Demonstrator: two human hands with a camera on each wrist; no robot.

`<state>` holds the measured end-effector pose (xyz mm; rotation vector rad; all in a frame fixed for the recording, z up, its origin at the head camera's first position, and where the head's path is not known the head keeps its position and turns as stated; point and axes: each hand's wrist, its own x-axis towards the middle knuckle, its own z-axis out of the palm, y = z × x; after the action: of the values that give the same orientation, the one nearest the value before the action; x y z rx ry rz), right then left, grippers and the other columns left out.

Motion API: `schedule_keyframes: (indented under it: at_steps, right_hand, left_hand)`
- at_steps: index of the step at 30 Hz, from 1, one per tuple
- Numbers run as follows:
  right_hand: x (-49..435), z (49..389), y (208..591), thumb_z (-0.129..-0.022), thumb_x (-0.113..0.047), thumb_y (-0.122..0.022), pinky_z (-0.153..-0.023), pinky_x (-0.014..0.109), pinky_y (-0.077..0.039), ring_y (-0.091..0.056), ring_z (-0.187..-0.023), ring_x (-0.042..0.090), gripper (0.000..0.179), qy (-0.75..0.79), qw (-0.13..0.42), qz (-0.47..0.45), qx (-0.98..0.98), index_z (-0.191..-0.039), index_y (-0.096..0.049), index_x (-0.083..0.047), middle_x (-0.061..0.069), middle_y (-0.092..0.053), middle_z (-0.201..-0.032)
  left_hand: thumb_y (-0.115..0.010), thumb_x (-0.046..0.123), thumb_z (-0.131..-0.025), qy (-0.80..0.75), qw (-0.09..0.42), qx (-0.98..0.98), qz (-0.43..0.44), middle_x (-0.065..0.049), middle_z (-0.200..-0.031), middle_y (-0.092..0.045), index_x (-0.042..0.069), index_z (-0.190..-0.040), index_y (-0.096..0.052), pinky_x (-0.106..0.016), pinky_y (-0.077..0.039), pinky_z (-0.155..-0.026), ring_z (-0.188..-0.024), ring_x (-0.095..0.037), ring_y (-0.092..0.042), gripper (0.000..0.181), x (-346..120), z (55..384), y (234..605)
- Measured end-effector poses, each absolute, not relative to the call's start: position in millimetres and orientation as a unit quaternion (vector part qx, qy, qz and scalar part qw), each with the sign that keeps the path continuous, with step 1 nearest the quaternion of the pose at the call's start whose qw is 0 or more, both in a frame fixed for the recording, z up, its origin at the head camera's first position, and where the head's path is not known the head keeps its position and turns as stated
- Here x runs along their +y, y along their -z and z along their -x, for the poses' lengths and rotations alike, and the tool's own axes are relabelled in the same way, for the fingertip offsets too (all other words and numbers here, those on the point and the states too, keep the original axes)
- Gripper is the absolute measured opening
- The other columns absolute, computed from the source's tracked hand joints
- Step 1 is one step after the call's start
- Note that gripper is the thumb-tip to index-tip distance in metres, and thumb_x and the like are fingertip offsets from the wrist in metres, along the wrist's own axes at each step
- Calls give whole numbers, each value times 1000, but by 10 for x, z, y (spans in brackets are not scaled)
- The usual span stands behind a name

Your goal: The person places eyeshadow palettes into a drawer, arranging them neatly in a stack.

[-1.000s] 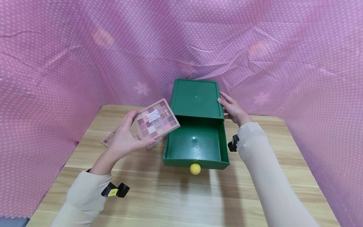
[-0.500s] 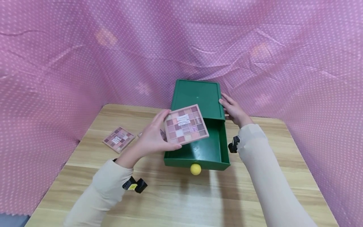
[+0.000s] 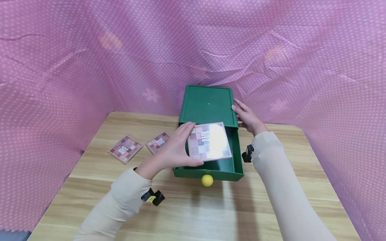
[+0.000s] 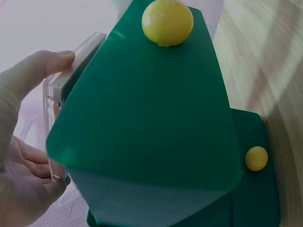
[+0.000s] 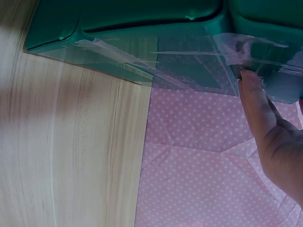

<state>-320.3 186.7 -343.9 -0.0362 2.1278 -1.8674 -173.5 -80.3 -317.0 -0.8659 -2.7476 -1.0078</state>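
Note:
My left hand (image 3: 175, 150) pinches an eyeshadow palette (image 3: 209, 142) by its left side, thumb at the near edge and fingers at the far edge. Glare covers part of its clear lid. Beneath it is the pulled-out top drawer (image 3: 208, 174) of a green drawer box (image 3: 208, 103), its inside mostly hidden by the palette. A round yellow knob (image 3: 207, 180) sits on the drawer front. My right hand (image 3: 248, 118) rests against the box's right side, its fingers nearly straight in the right wrist view, touching the clear side wall (image 5: 189, 66).
Two more palettes, a left one (image 3: 126, 149) and a partly covered one (image 3: 157, 142), lie on the wooden table (image 3: 196, 214). A lower drawer with another yellow knob (image 4: 256, 158) shows in the left wrist view. Pink dotted cloth (image 3: 193, 43) hangs around the table.
My left hand has carried the palette rightward from beside the box to over the drawer, uncovering the palettes on the table. The right hand and the box have stayed in place.

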Motion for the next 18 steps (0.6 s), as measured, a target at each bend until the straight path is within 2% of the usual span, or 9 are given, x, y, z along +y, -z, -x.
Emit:
schedule_keyframes:
  at_steps: [6,10,18]
  right_hand:
    - [1859,3204,3461,-88,-40,-42,-71,37,-46,-56,-83,17,51,662,149,15,735,-135,-24,-36,8,-46,-112]
    - [1856,3195,3469,-88,-39,-42,-71,37,-47,-56,-82,17,50,661,148,18,735,-135,-24,-36,8,-47,-111]
    - [1847,3142,3415,-90,-37,-39,-70,36,-46,-56,-81,16,49,656,150,28,739,-136,-21,-34,9,-46,-110]
  left_hand:
    - [-74,45,-56,289,36,-903,316,-14,-136,-24,-1,-133,-21,-37,-19,-100,-126,-22,-14,104,-694,1783,3193]
    - [-74,44,-57,265,4,-909,322,-15,-138,-20,-3,-134,-18,-33,-15,-101,-127,-22,-11,106,-625,1815,3207]
    - [-74,47,-56,214,-19,-913,347,-18,-137,-22,-5,-133,-19,-30,-14,-101,-126,-25,-14,107,-543,1853,3257]
